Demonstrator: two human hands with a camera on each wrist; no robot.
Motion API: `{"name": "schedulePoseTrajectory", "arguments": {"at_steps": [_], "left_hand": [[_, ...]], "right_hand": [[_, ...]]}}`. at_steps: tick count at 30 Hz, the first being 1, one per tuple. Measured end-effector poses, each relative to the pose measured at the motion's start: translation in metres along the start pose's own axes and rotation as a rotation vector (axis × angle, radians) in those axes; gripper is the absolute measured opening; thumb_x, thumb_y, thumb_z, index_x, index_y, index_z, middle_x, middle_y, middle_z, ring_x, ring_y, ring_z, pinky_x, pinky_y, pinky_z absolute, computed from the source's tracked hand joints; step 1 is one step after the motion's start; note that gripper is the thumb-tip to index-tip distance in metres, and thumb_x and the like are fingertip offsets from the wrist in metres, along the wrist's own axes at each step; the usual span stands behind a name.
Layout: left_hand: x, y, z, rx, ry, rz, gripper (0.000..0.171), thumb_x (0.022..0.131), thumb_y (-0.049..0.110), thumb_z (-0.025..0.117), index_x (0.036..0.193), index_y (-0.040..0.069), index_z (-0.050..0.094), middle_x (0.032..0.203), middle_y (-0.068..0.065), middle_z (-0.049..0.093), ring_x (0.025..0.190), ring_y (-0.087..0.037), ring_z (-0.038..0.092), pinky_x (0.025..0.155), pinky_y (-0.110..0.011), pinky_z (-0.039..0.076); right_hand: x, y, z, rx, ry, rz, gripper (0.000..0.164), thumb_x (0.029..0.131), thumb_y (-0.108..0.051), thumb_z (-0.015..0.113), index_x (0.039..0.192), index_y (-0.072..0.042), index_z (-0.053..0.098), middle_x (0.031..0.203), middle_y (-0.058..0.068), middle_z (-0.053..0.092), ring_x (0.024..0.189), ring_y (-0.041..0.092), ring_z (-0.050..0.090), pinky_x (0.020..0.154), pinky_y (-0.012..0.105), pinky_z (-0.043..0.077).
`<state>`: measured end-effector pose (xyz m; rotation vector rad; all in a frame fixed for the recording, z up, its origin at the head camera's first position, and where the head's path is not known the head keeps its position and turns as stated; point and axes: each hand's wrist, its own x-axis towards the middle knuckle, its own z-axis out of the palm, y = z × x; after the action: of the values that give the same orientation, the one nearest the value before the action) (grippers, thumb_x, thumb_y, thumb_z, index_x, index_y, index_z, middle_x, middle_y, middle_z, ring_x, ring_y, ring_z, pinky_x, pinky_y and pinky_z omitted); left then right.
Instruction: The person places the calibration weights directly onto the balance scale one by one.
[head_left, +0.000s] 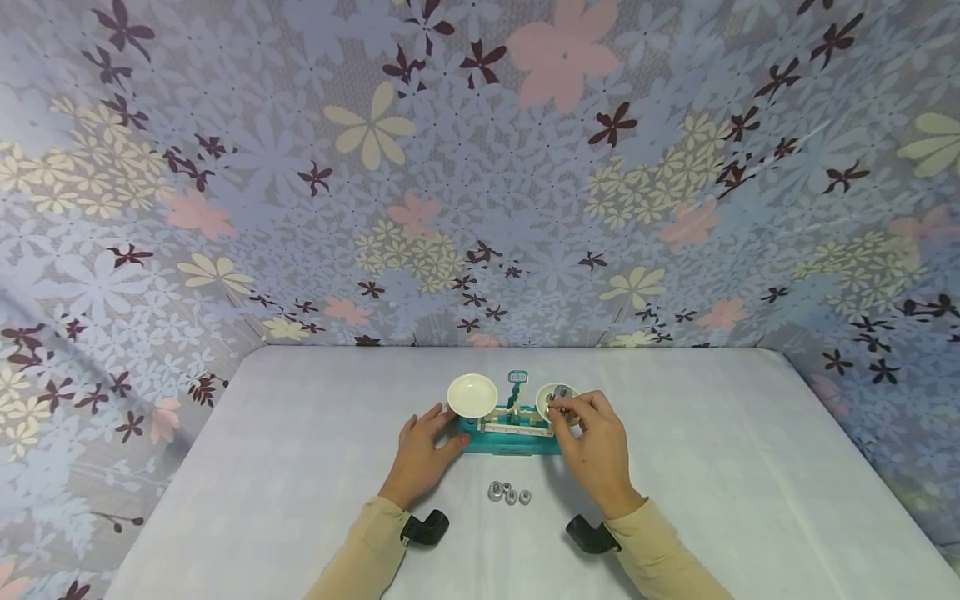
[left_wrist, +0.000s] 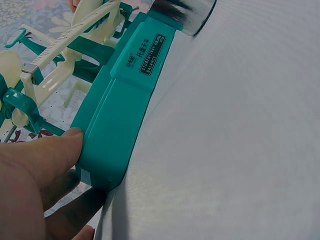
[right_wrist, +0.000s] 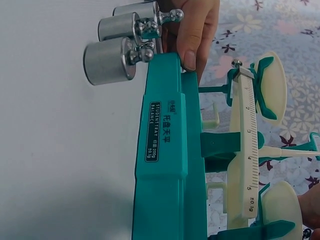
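A teal tray balance [head_left: 498, 447] with a white graduated beam [right_wrist: 248, 150] stands on the table. My left hand [head_left: 422, 460] grips the left end of its base. In the left wrist view the thumb [left_wrist: 62, 150] lies on the base's edge, and the other fingers are beside its end. The left pan [head_left: 472, 396] shows nothing in it. Metal weights [head_left: 562, 392] sit in the right pan [head_left: 542, 400]. My right hand [head_left: 600, 450] is over that pan, thumb and forefinger pinched together on a small weight, mostly hidden by the fingertips.
Several knobbed metal weights [head_left: 496, 491] stand on the white tablecloth [head_left: 315, 442] in front of the balance. A pointer with a teal-framed scale [head_left: 517, 377] rises between the pans. Flowered cloth [head_left: 480, 208] hangs behind and at both sides of the table.
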<state>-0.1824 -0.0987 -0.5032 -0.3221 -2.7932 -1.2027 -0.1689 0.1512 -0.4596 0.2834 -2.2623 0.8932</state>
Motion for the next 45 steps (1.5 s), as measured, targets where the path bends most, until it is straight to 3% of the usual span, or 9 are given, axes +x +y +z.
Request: {"name": "schedulePoseTrajectory", "arguments": {"at_steps": [13,20,26,34,45], "left_hand": [[-0.001,0.0,0.0,-0.009,0.012,0.021,0.053,0.088,0.042,0.06,0.128,0.009,0.055,0.131,-0.006,0.054,0.132,-0.024,0.036,0.112,-0.049,0.012],[0.0,0.001,-0.001,-0.005,0.002,0.016,0.053,0.088,0.044,0.059,0.128,0.009,0.056,0.131,-0.006,0.054,0.132,-0.024,0.036,0.112,-0.049,0.011],[0.0,0.001,-0.001,-0.002,-0.002,0.015,0.054,0.088,0.044,0.059,0.128,0.009,0.056,0.132,-0.006,0.054,0.132,-0.024,0.035,0.112,-0.048,0.011],[-0.001,0.001,-0.002,-0.008,-0.003,0.009,0.053,0.088,0.043,0.059,0.128,0.009,0.055,0.132,-0.006,0.053,0.133,-0.024,0.035,0.112,-0.048,0.011],[0.0,0.002,-0.003,-0.009,0.001,0.019,0.051,0.088,0.04,0.06,0.128,0.009,0.056,0.132,-0.007,0.054,0.132,-0.024,0.036,0.112,-0.048,0.012]], "right_hand": [[0.001,0.0,-0.001,0.006,0.007,0.0,0.01,0.079,-0.012,0.072,0.089,-0.01,0.072,0.08,-0.002,0.054,0.067,0.009,0.05,0.054,0.023,0.039],[0.003,-0.003,-0.005,0.024,0.013,-0.016,0.012,0.08,-0.012,0.072,0.091,-0.009,0.071,0.081,-0.002,0.054,0.058,0.004,0.038,0.047,0.019,0.032],[0.005,-0.007,-0.008,0.041,0.02,-0.024,0.013,0.079,-0.011,0.072,0.091,-0.008,0.071,0.081,-0.002,0.055,0.057,0.002,0.036,0.047,0.018,0.031],[0.002,-0.02,-0.011,0.099,-0.018,-0.056,0.013,0.08,-0.01,0.071,0.093,-0.011,0.071,0.082,-0.002,0.056,0.057,0.003,0.038,0.047,0.017,0.034],[-0.005,-0.03,-0.011,0.169,-0.09,-0.031,0.01,0.081,-0.012,0.071,0.091,-0.01,0.071,0.081,-0.003,0.055,0.057,0.005,0.044,0.046,0.017,0.037]]}}
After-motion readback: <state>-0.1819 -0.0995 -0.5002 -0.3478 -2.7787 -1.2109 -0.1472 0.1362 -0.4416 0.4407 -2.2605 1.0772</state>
